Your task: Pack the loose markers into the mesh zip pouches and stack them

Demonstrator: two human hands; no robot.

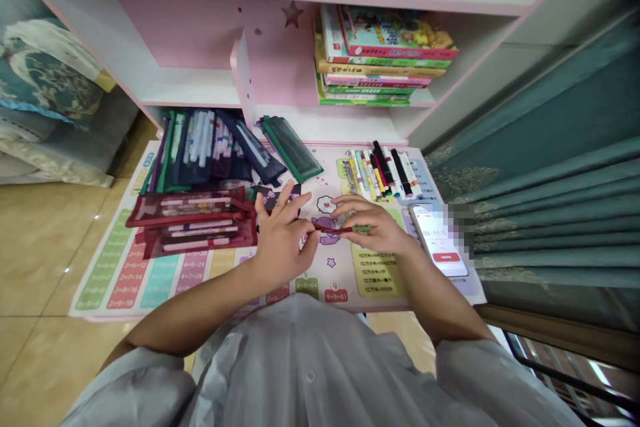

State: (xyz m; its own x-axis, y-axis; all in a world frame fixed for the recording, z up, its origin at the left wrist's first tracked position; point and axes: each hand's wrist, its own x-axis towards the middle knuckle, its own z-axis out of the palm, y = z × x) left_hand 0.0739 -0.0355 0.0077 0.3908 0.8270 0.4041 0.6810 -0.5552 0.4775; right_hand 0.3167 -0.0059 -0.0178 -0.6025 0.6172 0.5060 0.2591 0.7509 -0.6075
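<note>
Both hands meet over the middle of the desk mat. A thin dark red item [333, 229], seen edge-on, spans between them; it looks like a pouch. My left hand [283, 233] pinches its left end between thumb and index finger, the other fingers spread. On its right end my right hand [373, 223] closes thumb and fingertips. Left of my left hand lie red mesh pouches [195, 220] with pens inside. Behind them are piled dark blue and green mesh pouches [210, 150] holding pens. A flat green pouch [293, 147] rests behind my hands. Loose markers [383, 170] lie at the back right.
The printed desk mat [235, 273] has tables and cartoon figures. A phone [440, 240] lies at its right side. Behind stands a pink and white shelf [195, 85] with stacked books [380, 70]. A teal curtain [550, 167] hangs at the right.
</note>
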